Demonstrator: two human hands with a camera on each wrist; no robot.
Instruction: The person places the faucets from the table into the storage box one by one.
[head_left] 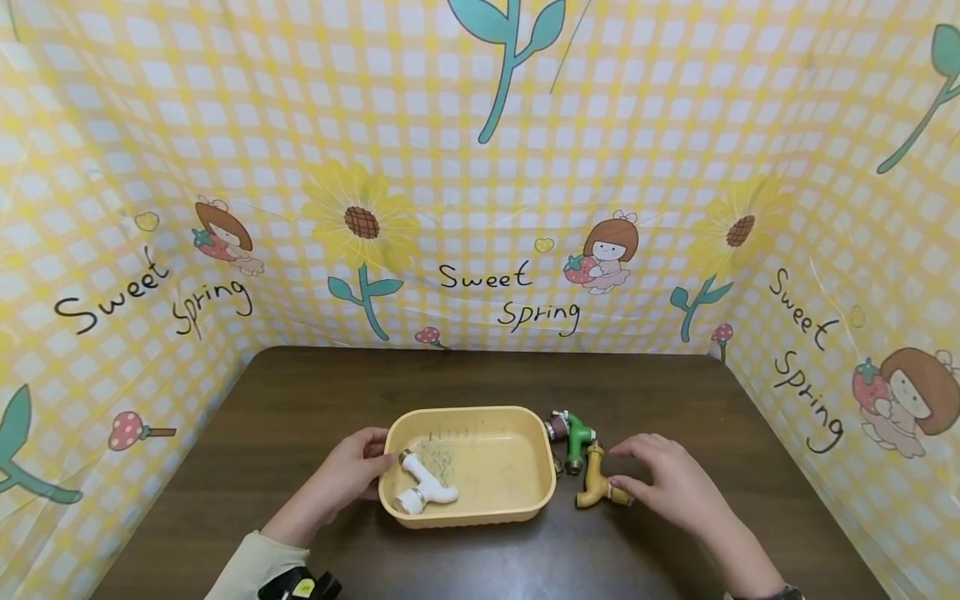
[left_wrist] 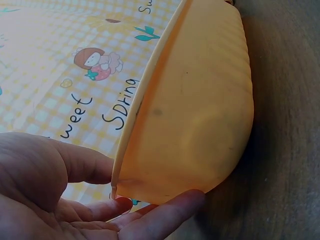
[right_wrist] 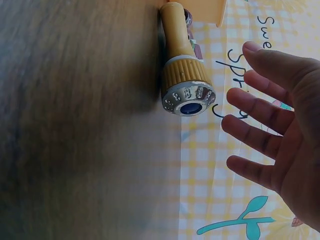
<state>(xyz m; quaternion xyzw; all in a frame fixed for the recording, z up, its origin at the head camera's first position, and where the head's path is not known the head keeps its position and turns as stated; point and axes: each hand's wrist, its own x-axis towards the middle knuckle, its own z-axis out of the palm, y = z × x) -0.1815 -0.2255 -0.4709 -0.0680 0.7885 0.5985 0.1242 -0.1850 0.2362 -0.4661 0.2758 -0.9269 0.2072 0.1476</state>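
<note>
My left hand [head_left: 352,467] holds the left end of a yellow plastic tub [head_left: 487,517], thumb at the rim and fingers along the outer wall, as the left wrist view shows. A white tap [head_left: 426,483] lies inside the tub at its left. To the right of the tub, a yellow tap [head_left: 595,479] rests on the table. My right hand [head_left: 667,479] hovers beside it with fingers spread. In the right wrist view, a gap shows between those fingers and the ribbed yellow collar [right_wrist: 185,72] of that tap, which ends in a silvery ring.
A green tap [head_left: 577,437] and a dark maroon tap [head_left: 557,427] lie close together against the tub's right side. The dark wooden table [head_left: 322,392] is enclosed by yellow checked cloth [head_left: 480,183] at the back and both sides.
</note>
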